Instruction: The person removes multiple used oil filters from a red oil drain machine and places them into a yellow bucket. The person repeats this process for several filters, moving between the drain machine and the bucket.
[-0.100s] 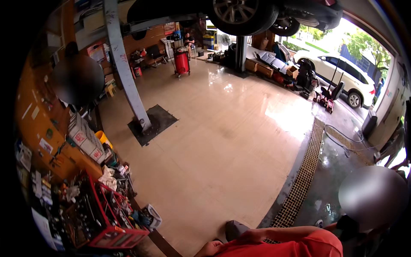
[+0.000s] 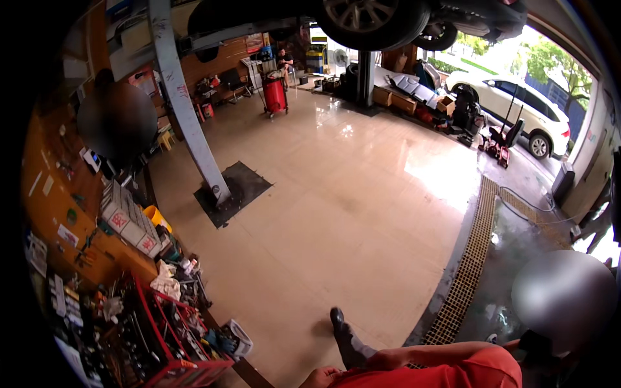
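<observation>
At the lower edge, my right forearm comes out of a red sleeve (image 2: 488,362) and reaches leftward across my body. My right hand (image 2: 387,357) hangs low in front of the red shirt, its fingers turned down and too small to make out. Left of it, my left hand (image 2: 321,376) is partly cut off by the picture's lower edge; its fingers are not clear either. No held object shows at either hand. Beyond the hands, my leg in grey trousers (image 2: 354,349) stretches forward, ending in a dark shoe (image 2: 336,317) on the tiled floor.
A red tool cart (image 2: 184,365) crammed with tools stands lower left. A grey lift post (image 2: 187,110) rises on a dark base plate. A raised car (image 2: 375,22) hangs overhead. A drain grating (image 2: 462,278) runs along the right, near a hose (image 2: 517,207) and a person with blurred head (image 2: 563,301).
My leg and shoe have swung forward into view. Floor, cart and post have shifted slightly in the picture. Both hands stay low by the shirt.
</observation>
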Tool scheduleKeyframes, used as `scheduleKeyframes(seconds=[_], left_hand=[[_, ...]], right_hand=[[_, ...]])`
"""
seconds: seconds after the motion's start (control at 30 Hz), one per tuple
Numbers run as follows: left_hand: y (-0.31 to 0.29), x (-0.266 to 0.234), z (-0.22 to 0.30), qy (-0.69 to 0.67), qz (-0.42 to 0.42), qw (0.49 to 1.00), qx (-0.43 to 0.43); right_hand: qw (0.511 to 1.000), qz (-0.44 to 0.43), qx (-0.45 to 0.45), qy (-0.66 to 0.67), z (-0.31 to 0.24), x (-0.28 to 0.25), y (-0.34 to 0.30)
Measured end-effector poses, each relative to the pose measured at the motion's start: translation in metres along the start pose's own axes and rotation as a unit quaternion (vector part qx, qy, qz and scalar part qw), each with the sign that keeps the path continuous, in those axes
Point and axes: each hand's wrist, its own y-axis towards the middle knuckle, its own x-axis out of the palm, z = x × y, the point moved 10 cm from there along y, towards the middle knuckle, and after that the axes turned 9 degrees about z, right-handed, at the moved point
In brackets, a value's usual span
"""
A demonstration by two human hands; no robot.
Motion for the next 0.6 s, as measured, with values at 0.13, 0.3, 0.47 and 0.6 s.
scheduleKeyframes(seconds=[0.13, 0.3, 0.47, 0.6], left_hand=[[0.065, -0.068, 0.069, 0.039, 0.019, 0.997, -0.07], [0.152, -0.192, 0.173, 0.0, 0.04, 0.996, -0.082], [0.259, -0.291, 0.217, -0.055, -0.009, 0.994, -0.09], [0.348, -0.395, 0.235, -0.055, 0.013, 0.991, -0.119]], right_hand=[[0.999, -0.001, 0.028, 0.018, 0.015, -0.084, 0.077], [0.999, -0.04, -0.016, 0.002, 0.009, -0.231, 0.198], [0.984, -0.104, 0.077, 0.119, 0.025, -0.348, 0.296], [0.986, -0.11, 0.121, 0.042, 0.073, -0.451, 0.384]])
